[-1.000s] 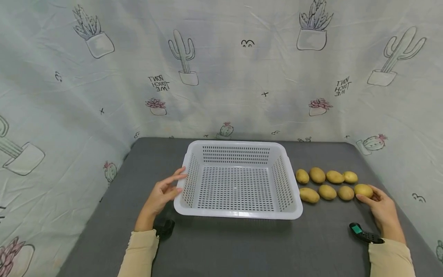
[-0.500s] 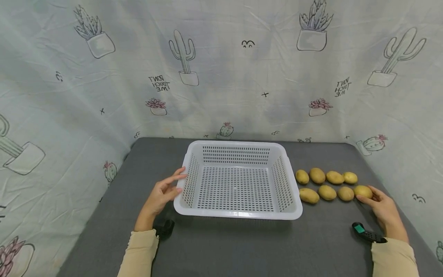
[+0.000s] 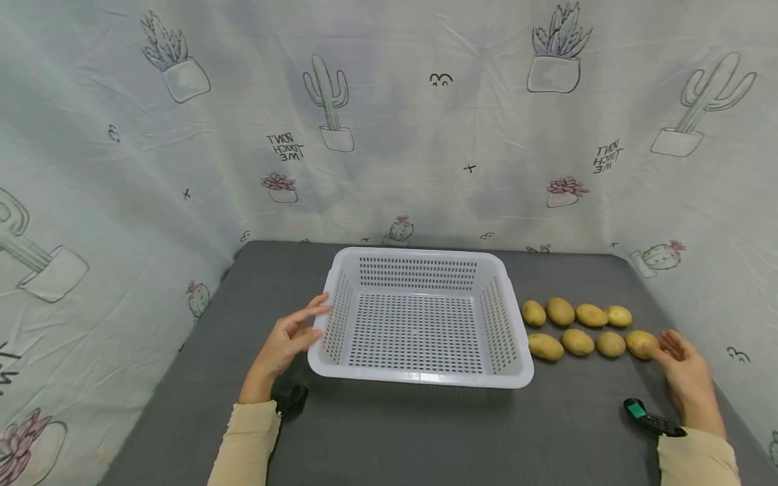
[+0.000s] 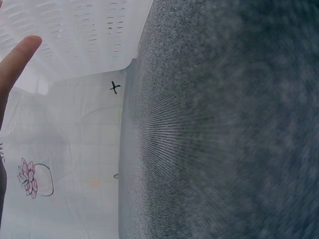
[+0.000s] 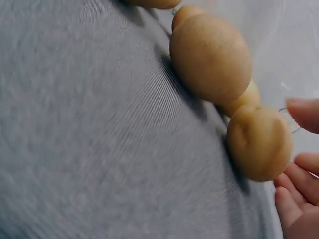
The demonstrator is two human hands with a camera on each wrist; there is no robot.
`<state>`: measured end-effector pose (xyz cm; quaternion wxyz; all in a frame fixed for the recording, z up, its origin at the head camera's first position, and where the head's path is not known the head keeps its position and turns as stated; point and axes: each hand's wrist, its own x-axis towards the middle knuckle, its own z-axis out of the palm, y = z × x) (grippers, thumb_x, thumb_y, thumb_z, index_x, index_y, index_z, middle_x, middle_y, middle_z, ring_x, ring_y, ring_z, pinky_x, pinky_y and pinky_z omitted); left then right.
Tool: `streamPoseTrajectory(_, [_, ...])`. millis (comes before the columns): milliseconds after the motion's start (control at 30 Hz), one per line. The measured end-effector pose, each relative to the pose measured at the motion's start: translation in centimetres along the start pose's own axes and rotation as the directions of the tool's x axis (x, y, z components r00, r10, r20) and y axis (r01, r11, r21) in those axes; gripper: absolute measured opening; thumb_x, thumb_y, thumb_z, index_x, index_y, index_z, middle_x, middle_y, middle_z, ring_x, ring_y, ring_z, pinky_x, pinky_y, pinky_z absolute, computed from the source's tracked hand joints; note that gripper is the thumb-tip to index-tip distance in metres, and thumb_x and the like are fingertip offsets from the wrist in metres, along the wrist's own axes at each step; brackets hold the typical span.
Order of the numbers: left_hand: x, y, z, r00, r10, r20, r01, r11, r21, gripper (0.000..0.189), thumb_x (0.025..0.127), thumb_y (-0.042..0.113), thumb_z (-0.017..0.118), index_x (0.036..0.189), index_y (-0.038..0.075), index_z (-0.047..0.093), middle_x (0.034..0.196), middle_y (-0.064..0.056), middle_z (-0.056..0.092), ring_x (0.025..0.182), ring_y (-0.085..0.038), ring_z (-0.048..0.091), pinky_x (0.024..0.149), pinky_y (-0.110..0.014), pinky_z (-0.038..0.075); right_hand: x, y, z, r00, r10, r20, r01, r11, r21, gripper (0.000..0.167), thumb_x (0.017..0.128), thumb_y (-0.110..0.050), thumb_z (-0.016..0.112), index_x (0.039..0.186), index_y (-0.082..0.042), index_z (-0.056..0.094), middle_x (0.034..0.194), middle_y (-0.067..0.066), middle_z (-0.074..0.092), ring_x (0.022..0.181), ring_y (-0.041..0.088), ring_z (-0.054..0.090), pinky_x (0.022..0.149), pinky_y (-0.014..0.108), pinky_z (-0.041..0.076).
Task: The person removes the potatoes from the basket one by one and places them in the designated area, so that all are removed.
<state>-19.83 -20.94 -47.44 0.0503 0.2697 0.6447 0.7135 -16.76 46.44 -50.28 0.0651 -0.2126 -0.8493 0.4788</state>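
A white plastic basket (image 3: pixel 419 376) with slotted walls and base stands mid-table in the head view. My left hand (image 3: pixel 286 341) rests at its left rim, fingers fairly straight; the left wrist view shows one straight finger (image 4: pixel 22 57) against the slotted outer wall. To the right of the basket, several potatoes (image 3: pixel 577 342) lie in two rows. My right hand (image 3: pixel 687 371) is beside the rightmost front potato (image 3: pixel 640 344). In the right wrist view, its thumb (image 5: pixel 306 114) stands apart from that potato (image 5: pixel 259 142), with the loosely bent fingers close by its far side.
The grey table (image 3: pixel 389 439) runs under everything. A pale cloth with cactus prints (image 3: pixel 389 135) hangs behind it and along both sides. Each wrist carries a black device; the right one (image 3: pixel 653 418) has a small green screen and sits low over the table.
My right hand has shifted slightly right and its fingers have come away from the end potato, which stays on the table. My left hand keeps its place at the basket rim.
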Motion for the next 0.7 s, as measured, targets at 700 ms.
streamPoseTrajectory(700, [2.5, 6.3, -1.4, 0.991, -0.094, -0.092, 0.131, 0.78, 0.612, 0.064, 0.098, 0.019, 0.054, 0.15, 0.002, 0.022, 0.159, -0.014, 0.006, 0.139, -0.042, 0.024, 0.106, -0.046, 0.036, -3.3, -13.7, 3.2, 0.845, -0.535, 0.032, 0.535, 0.844, -0.038, 0.062, 0.1, -0.025, 0.047, 0.153, -0.011, 0.018, 0.158, 0.012, 0.018, 0.145, 0.017, 0.019, 0.114, 0.019, 0.018])
